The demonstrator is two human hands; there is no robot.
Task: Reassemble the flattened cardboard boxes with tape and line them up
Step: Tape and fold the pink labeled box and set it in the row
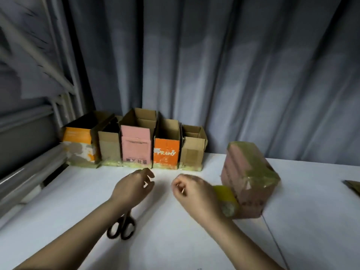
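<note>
the left hand point(134, 187) hovers over the white tabletop point(175, 240) with its fingers loosely curled and nothing visible between them. the right hand point(194, 193) is more tightly curled, thumb against forefinger as if pinching; whether a strip of clear tape sits in that pinch cannot be told through the blur. just behind the right hand, partly hidden by it, lies a roll of yellowish translucent packing tape point(228, 201), touching the pink cardboard box wrapped in yellow-green tape point(251, 178), which sits closed and tilted at the right of the table.

black-handled scissors point(121, 227) lie flat under the left forearm, blades hidden beneath the wrist.

along the far edge five open-topped cardboard boxes stand side by side, touching: an orange and white box point(79, 147) at the left end, a plain brown box point(109, 147), a tall pink box point(136, 147), an orange box printed "pramy" point(166, 152), and a smaller brown box point(192, 152). yellowish tape rims their bases. bare table lies between the row and the hands, and to the right of the row.

a dark flat cardboard corner point(352, 187) shows at the right edge. grey-blue curtains point(214, 75) hang behind; a grey metal frame point(48, 55) rises at left.
</note>
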